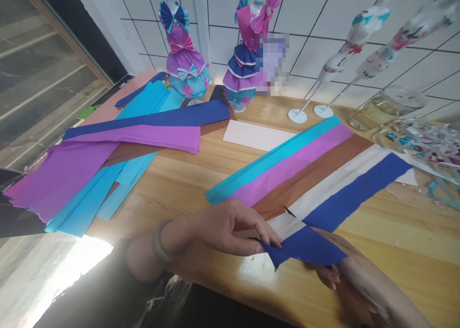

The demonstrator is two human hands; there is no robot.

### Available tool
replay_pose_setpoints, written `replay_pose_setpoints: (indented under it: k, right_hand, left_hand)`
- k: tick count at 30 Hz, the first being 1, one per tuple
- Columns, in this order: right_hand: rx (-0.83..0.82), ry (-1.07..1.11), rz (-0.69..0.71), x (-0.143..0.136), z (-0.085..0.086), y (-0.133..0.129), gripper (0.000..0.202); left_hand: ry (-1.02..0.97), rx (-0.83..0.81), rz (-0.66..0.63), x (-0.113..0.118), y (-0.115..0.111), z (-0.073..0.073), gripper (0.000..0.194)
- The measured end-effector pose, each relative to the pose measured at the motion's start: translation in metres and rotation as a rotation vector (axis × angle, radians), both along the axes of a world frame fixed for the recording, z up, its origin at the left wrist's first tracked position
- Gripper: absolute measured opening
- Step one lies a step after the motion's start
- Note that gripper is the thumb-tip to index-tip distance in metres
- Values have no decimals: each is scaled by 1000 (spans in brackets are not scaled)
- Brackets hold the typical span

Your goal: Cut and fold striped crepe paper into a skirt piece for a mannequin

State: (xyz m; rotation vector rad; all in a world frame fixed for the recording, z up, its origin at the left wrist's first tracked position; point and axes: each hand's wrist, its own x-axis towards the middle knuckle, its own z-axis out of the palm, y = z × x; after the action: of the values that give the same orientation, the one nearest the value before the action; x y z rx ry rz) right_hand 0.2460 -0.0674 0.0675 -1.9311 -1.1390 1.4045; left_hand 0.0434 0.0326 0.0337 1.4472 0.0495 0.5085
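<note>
Strips of crepe-like paper in teal, purple, brown, white and blue lie side by side in a slant on the table. My left hand [230,227] pinches the near edge of the blue flap [307,246] between thumb and fingers. Under that flap is my right hand [354,263], closed around the scissors, whose handle is mostly hidden. A dark blade tip of the scissors [289,212] pokes out above the white strip [287,228]. The blue strip [359,191] is cut partway across, and its near part folds toward me.
Folded purple paper [68,174], blue and teal sheets pile up at left. Two dressed doll forms [187,54] [242,69] stand against the tiled wall. Two bare white forms on stands [297,115], a glass jar [386,107] and paper scraps [427,146] are at right. A white card [257,135] lies mid-table.
</note>
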Motion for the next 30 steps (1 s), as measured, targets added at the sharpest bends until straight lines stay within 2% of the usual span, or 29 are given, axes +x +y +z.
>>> replay_pose_setpoints:
  k: [6, 9, 11, 14, 17, 20, 23, 26, 30]
  right_hand:
    - [-225, 115, -128, 12, -16, -5, 52]
    - [-233, 130, -147, 16, -20, -8, 48]
    - [-217, 152, -111, 20, -23, -9, 47]
    - [-220, 204, -38, 25, -30, -10, 49]
    - [-283, 222, -95, 30, -37, -11, 47]
    - [-296, 215, -118, 32, -41, -14, 45]
    - [-292, 159, -96, 32, -42, -14, 47]
    - [-310, 119, -93, 32, -40, -13, 47]
    - [-302, 163, -73, 33, -39, -13, 47]
  left_hand:
    - [0, -12, -14, -1, 0, -1, 3]
    - [29, 51, -16, -1, -1, -2, 3]
    - [58, 156, 0, 0, 0, -3, 5]
    - [146, 400, 30, 0, 1, -3, 30]
    - [259, 593, 67, 1, 1, -6, 59]
    - [327, 744, 90, 1, 0, -13, 72]
    - [390, 897, 77, 1, -1, -21, 72]
    - [433, 1019, 38, -1, -2, -22, 66]
    - [471, 1092, 8, -3, -4, -17, 42]
